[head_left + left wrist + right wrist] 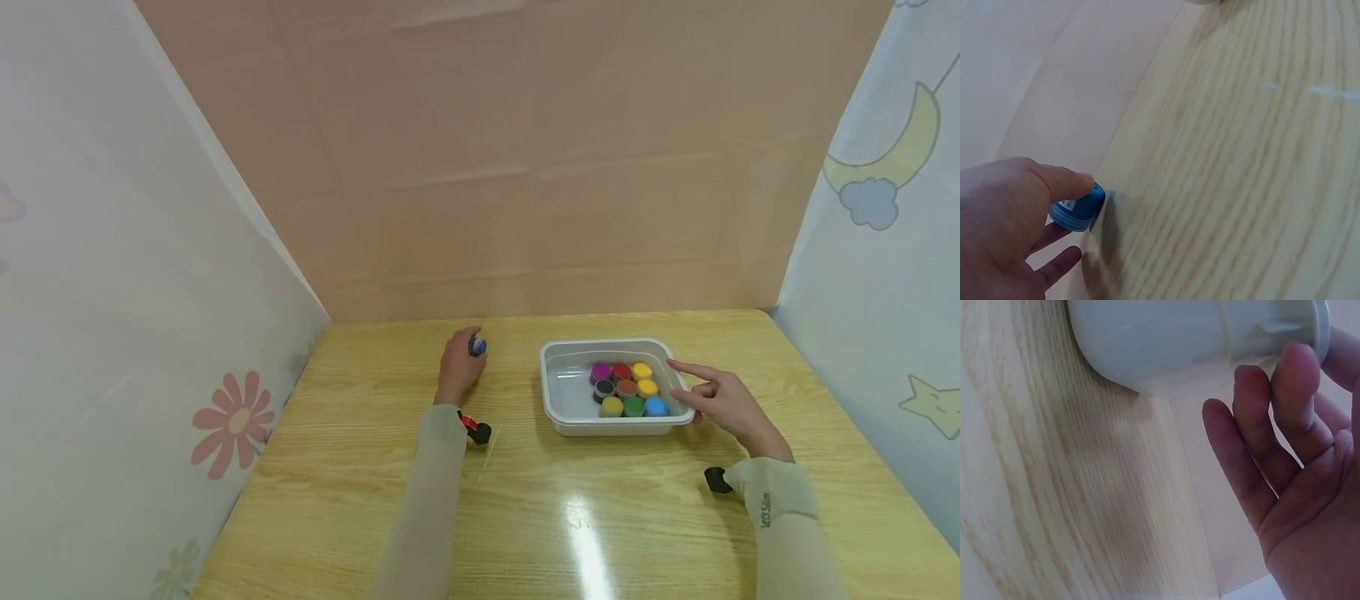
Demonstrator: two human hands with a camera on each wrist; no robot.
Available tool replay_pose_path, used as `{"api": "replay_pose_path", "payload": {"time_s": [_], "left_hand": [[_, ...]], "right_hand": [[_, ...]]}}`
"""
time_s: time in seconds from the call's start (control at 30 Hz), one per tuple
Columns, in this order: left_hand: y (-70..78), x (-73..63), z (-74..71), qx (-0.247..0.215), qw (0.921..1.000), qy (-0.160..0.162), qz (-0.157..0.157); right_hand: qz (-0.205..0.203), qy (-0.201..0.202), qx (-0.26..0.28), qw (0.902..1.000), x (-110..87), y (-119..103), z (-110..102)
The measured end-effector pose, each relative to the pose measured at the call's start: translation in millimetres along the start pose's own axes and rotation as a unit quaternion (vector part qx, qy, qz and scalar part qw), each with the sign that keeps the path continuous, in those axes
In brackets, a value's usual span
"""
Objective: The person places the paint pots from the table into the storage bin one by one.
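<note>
At the back of the table, my left hand [461, 367] pinches a small blue paint pot [477, 346] between thumb and fingers. In the left wrist view the blue pot [1079, 209] lies tilted in the grasp, close to the tabletop. My right hand [723, 404] holds the right end of a white plastic tray [611, 429], thumb and forefinger over its rim. From the right wrist view, the other fingers [1250, 400] are bent beneath the tray's rim [1320, 331]. Several small pots with coloured lids, such as a purple pot [601, 372] and a green pot [633, 407], stand grouped inside the tray.
The wooden table [517, 500] ends at a brown paper-covered wall [525, 208] behind. Patterned white panels stand at the left [150, 292] and right. Light glares off the table's front middle.
</note>
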State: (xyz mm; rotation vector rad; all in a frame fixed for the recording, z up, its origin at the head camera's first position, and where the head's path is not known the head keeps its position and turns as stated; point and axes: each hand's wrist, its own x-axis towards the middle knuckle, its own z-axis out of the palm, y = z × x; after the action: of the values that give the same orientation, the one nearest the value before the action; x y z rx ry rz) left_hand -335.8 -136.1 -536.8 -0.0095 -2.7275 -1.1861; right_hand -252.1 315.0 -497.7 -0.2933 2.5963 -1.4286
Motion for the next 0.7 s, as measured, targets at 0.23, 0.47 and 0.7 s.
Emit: {"api": "replay_pose_path", "payload": {"time_s": [0.23, 0.47, 0.7], "left_hand": [[-3.2, -0.2, 2.6, 0.029, 0.9994, -0.007, 0.014], [-3.5, -2.3, 1.2, 0.014, 0.9996, -0.005, 0.023], [-5.2, -3.2, -0.6, 0.000, 0.9998, -0.013, 0.014]], "right_hand": [[-0.001, 0.002, 0.004, 1.0000, -0.6, -1.1, -1.3], [-0.001, 0.002, 0.007, 1.0000, -1.1, -1.8, -1.8], [-0.002, 0.002, 0.007, 1.0000, -1.4, -3.0, -2.1]]}}
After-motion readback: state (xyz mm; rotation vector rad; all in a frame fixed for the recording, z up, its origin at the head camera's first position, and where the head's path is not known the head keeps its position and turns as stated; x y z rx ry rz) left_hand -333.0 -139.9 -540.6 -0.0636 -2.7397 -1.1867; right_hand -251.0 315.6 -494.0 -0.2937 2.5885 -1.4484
